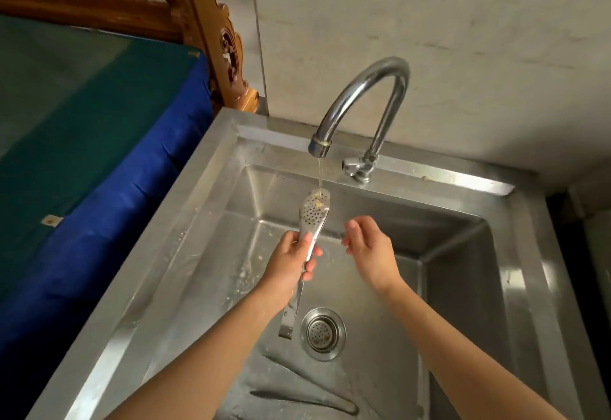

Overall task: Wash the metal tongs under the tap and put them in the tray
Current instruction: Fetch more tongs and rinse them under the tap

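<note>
While water runs, left hand point(291, 262) grips tongs point(312, 221) (sink point(185, 221) below).

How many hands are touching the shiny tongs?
1. The left hand grips the tongs around their middle, under the tap. The right hand hangs open beside them, not touching.

I had only one view, a wide-angle camera worn on the head, looking forward and steeply down into the steel sink point(211, 168). It sat close: both forearms entered from the bottom edge, the tap point(363, 95) stood upper centre against the wall, and straight lines bowed towards the frame's edges.
</note>
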Tool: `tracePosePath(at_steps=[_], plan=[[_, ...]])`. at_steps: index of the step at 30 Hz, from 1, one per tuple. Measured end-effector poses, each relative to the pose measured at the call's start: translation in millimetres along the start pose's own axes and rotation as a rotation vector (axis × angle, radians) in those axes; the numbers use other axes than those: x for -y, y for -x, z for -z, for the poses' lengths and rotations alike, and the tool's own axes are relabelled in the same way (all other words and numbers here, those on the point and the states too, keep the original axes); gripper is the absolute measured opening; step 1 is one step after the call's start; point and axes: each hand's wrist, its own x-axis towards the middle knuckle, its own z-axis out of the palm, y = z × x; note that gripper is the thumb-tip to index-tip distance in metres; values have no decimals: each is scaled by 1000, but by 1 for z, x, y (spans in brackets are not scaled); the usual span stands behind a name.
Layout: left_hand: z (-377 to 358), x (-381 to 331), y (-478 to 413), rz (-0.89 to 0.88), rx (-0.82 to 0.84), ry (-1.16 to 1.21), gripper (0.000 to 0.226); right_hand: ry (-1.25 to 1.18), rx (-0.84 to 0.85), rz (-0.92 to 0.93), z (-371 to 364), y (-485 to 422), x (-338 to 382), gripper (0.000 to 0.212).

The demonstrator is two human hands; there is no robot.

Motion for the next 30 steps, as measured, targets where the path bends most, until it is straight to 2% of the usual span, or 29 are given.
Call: tracePosePath(at_steps=[3,7,8,10,11,12,14,16,19,21,23,26,28,30], plan=[[3,-2,-11,-33,25,-5,12,0,7,71,-9,-20,7,21],[9,-3,-18,-69,75,-48,14,-68,192,136,-21,-48,26,58],[10,-3,-19,-80,87,-53,14,-65,222,134,-24,-55,28,60],[10,-3,-20,-96,102,-39,15,-57,216,137,-29,-64,30,42],[10,-3,-20,-102,103,-32,15,-48,175,138,-31,-66,32,28],[10,-3,-20,-110,103,-35,15,-55,119,135,-32,-67,34,23],[10,-2,-18,-123,112,-53,15,-125,27,95,-34,-69,37,40],[11,-1,-16,-125,126,-57,15,-161,34,76,-31,-67,41,43],[14,-4,-15,-124,129,-41,16,-133,272,117,-25,-61,41,15],[16,-7,-15,-123,131,-43,17,-185,377,98,-22,-58,40,27],[16,-8,-13,-138,152,-71,17,-182,259,103,-23,-59,42,19],[13,-7,-9,-150,191,-112,19,-131,16,97,-27,-63,48,37],[14,-7,-7,-153,181,-119,18,-139,24,102,-28,-61,51,37],[17,-10,-6,-157,154,-122,17,-167,176,114,-28,-56,49,20]])
